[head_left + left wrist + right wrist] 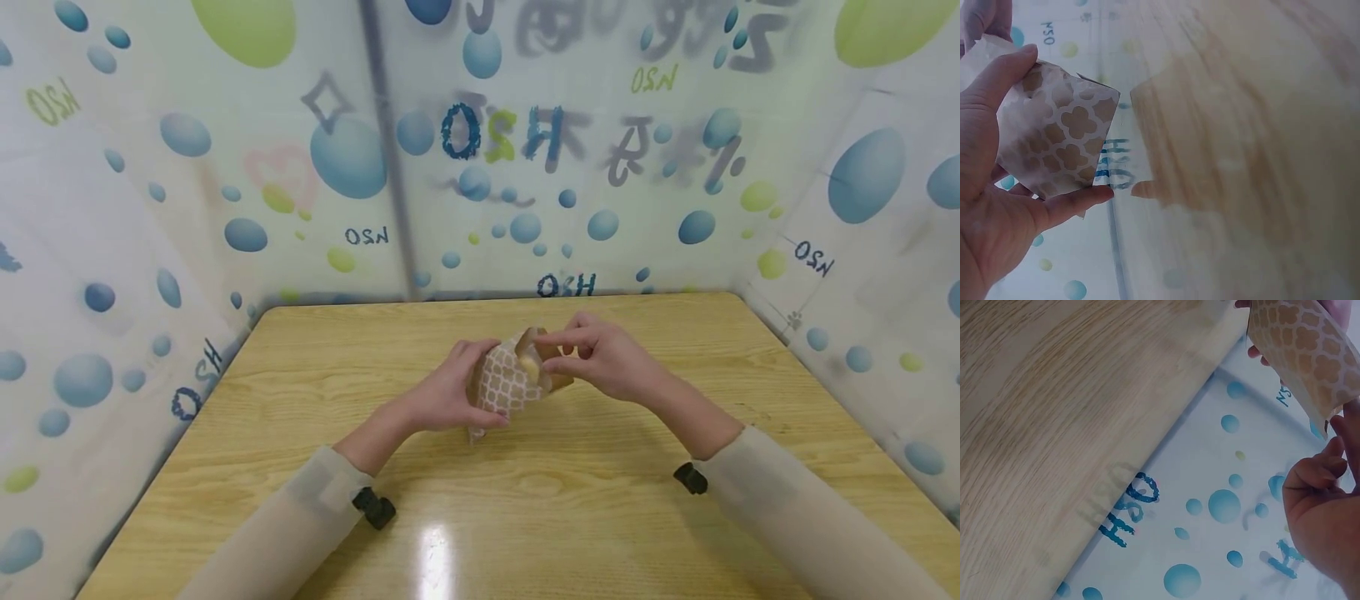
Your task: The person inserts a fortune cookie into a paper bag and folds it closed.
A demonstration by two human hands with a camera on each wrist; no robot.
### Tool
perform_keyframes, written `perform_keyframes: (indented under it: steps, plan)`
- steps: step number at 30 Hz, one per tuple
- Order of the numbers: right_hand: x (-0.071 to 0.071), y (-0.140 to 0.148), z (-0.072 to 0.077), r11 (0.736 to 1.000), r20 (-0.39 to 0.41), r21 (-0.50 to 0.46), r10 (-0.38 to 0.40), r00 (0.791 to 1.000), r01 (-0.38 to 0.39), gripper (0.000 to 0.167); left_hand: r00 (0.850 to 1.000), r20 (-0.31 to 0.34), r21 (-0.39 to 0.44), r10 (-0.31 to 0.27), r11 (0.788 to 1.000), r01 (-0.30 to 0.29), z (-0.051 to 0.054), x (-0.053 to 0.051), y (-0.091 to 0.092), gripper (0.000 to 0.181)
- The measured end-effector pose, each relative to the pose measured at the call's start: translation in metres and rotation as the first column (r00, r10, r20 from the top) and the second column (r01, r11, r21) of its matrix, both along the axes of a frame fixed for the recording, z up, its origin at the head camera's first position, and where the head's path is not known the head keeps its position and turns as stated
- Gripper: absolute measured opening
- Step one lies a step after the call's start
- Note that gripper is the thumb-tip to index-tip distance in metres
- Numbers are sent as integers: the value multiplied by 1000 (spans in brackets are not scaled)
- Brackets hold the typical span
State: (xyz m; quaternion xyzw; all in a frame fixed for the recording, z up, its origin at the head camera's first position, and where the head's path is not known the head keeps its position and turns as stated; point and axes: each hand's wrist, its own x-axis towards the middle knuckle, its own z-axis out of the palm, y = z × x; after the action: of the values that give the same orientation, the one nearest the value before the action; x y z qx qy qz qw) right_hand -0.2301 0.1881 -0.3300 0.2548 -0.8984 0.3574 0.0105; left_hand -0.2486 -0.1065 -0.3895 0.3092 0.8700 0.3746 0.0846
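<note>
A small kraft paper bag (504,382) with a white lattice print is held above the middle of the table, tilted, its opening turned to the right. Something pale yellow (530,367) shows inside the opening. My left hand (457,396) grips the bag round its lower part, thumb on the near side. At the mouth, my right hand (611,354) pinches the paper edge with thumb and index finger. In the left wrist view the patterned side of the bag (1063,128) faces the camera. The right wrist view shows the bag (1310,353) at the upper right, above the curled right fingers.
A glossy wooden table (315,467) lies beneath both hands. White curtains (480,217) with blue and green dots and lettering stand behind it and at both sides. Each wrist carries a small black device, like the left camera (373,507).
</note>
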Motion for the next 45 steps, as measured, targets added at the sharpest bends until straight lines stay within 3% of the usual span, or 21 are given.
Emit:
perform_keyframes:
  steps: [7, 31, 40, 45]
  plan:
    - [-2, -7, -4, 999, 9, 45, 2, 1000, -3, 37, 1000, -10, -7, 0, 1000, 0, -1, 1, 1, 118]
    - [-3, -10, -5, 998, 31, 57, 35, 999, -37, 33, 999, -38, -8, -2, 1000, 2, -3, -1, 4, 116]
    - [-1, -1, -8, 1000, -22, -1, 12, 1000, -12, 31, 999, -19, -2, 43, 999, -44, -1, 1, 3, 109]
    - [0, 4, -11, 996, -24, -72, -59, 998, 57, 38, 995, -21, 21, 96, 995, -95, -1, 2, 4, 110]
